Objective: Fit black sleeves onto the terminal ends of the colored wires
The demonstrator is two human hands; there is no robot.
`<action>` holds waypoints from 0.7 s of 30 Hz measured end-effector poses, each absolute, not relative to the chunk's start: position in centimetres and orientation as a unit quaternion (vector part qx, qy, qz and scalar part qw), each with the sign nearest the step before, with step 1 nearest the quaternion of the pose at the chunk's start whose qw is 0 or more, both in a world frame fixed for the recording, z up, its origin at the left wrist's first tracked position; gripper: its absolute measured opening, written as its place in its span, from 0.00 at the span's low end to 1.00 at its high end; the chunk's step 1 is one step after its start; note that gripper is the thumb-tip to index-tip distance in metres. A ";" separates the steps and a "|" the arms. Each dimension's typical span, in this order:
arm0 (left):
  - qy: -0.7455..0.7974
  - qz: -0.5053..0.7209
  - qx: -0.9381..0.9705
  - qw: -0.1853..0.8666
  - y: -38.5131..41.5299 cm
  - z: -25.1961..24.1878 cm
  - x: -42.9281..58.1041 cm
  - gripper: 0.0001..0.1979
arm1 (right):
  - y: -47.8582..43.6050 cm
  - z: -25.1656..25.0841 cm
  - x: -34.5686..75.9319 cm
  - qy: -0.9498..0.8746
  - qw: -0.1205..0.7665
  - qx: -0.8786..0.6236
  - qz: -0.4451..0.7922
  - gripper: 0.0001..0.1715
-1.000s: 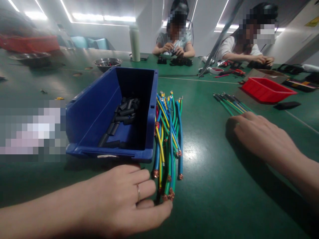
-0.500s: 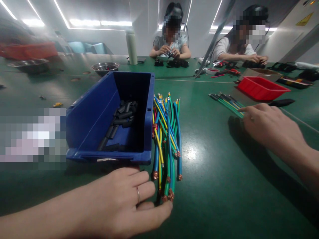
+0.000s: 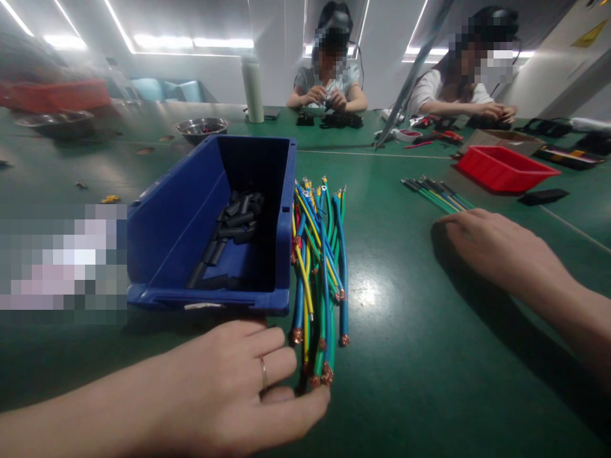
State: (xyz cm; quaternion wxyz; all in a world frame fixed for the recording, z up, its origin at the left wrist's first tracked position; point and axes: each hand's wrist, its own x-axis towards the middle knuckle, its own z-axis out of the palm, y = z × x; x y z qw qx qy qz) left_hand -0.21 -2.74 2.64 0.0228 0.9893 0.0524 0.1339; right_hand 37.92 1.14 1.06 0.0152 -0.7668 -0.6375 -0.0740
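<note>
My left hand (image 3: 243,385) lies low in front of the blue bin (image 3: 210,300), fingers loosely bent and thumb held apart. The thumb tip meets the bare copper ends of a bundle of blue, green and yellow wires (image 3: 324,273) along the bin's right side; nothing is gripped. Short black tubes (image 3: 238,219) lie inside the bin. On the right, my right hand (image 3: 496,245) is above the green table, fingers stretched leftward and holding nothing I can see. Just beyond it lies a smaller row of wires (image 3: 434,194) with black sleeves on their far ends; the hand hides their near ends.
A red tray (image 3: 508,168) and a black object (image 3: 543,196) are beyond my right hand. Farther back stand a metal bowl (image 3: 203,127) and a pale green bottle (image 3: 252,92). Two people work across the table (image 3: 382,356), with a slanted pole (image 3: 410,83) between them.
My right hand has drawn back slightly toward me and left from the sleeved wires, uncovering more of the black object behind it. My left hand has stayed in place.
</note>
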 end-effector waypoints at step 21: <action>0.055 0.120 0.989 0.060 -2.5 2.0 -0.3 0.18 | -4.1 1.8 26.7 -0.880 0.107 -0.434 0.158 0.09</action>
